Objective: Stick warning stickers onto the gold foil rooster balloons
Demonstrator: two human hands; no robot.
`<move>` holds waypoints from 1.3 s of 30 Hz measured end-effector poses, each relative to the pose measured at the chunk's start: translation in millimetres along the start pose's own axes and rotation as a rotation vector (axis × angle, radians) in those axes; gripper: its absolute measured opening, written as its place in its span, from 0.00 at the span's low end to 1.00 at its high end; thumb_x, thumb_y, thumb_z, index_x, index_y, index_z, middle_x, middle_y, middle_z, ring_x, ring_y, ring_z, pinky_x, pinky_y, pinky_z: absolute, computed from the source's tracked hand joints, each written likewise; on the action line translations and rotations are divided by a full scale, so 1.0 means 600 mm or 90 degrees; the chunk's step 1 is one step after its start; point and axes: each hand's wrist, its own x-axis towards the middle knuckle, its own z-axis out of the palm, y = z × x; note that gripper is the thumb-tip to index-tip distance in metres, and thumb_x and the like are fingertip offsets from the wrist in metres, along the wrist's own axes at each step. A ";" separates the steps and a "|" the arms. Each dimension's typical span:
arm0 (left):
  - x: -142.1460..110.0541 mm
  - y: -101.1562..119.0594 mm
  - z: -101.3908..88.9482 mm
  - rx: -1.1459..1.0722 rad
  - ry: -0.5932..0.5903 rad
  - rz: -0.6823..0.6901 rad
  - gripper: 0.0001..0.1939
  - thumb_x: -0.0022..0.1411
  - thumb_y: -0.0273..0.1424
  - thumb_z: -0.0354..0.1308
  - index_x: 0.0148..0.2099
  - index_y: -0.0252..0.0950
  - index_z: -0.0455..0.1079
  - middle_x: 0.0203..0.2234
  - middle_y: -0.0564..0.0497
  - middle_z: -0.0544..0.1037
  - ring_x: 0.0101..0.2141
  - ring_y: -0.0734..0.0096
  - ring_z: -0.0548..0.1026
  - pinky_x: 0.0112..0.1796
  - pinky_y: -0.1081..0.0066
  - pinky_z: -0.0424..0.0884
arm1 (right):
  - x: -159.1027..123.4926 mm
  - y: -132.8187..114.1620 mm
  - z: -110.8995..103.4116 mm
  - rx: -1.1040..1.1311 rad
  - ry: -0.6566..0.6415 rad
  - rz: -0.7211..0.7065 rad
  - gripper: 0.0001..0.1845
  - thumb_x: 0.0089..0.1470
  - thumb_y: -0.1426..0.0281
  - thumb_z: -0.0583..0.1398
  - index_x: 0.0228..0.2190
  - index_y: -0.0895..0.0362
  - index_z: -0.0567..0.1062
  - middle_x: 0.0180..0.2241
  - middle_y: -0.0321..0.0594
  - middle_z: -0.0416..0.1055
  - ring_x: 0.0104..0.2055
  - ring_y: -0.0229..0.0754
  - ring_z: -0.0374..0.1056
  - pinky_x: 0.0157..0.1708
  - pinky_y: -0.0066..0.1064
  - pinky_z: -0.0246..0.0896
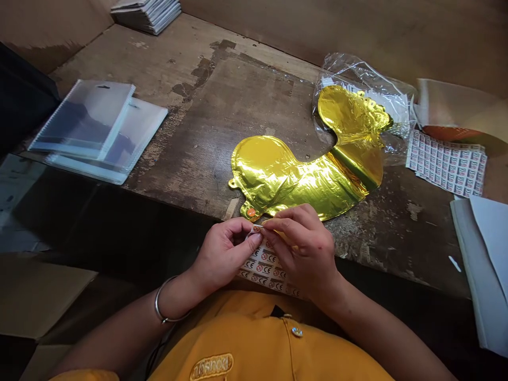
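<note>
Both hands pinching small sticker (pixel 257 228) above sticker sheet (pixel 266 269) at table edge: left hand (pixel 224 251), right hand (pixel 304 243). Gold foil balloon (pixel 293 177) lying just beyond; clear bags (pixel 99 129) lying left, label sheet (pixel 446 164) right, on worn wooden table (pixel 222 111).

centre: foil balloon (pixel 301 180) on table (pixel 222 106)
left: clear bags (pixel 99 127)
right: sticker sheet (pixel 446 163)
lower centre: both hands (pixel 305 248) before balloon

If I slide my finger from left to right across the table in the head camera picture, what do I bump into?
Clear plastic bags → gold foil balloon → crinkly clear wrapper → sticker sheet → white paper stack.
</note>
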 end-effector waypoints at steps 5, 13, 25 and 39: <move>0.001 0.002 0.000 -0.005 0.001 0.002 0.07 0.54 0.32 0.61 0.28 0.32 0.70 0.21 0.54 0.71 0.23 0.77 0.66 0.25 0.78 0.66 | -0.009 0.003 0.004 -0.053 0.018 -0.075 0.05 0.53 0.77 0.61 0.31 0.56 0.75 0.30 0.40 0.73 0.32 0.40 0.62 0.34 0.34 0.62; -0.002 -0.007 0.002 -0.004 -0.009 -0.017 0.09 0.55 0.33 0.61 0.29 0.31 0.70 0.22 0.54 0.71 0.24 0.77 0.66 0.26 0.77 0.66 | -0.010 0.014 0.006 -0.093 -0.007 -0.158 0.04 0.52 0.79 0.61 0.31 0.59 0.73 0.30 0.42 0.72 0.33 0.41 0.60 0.34 0.35 0.61; -0.001 -0.006 0.002 -0.025 -0.006 -0.025 0.08 0.55 0.32 0.61 0.30 0.31 0.71 0.23 0.53 0.73 0.25 0.77 0.68 0.26 0.78 0.66 | -0.002 0.008 -0.006 -0.036 -0.007 -0.046 0.06 0.54 0.74 0.61 0.36 0.61 0.74 0.35 0.45 0.72 0.39 0.44 0.64 0.41 0.37 0.63; 0.000 -0.005 0.005 -0.035 0.005 -0.039 0.09 0.54 0.33 0.62 0.30 0.31 0.72 0.23 0.53 0.73 0.24 0.78 0.67 0.26 0.78 0.66 | -0.020 0.024 0.003 -0.175 0.008 -0.254 0.10 0.52 0.76 0.62 0.39 0.62 0.74 0.35 0.45 0.75 0.36 0.44 0.63 0.35 0.39 0.61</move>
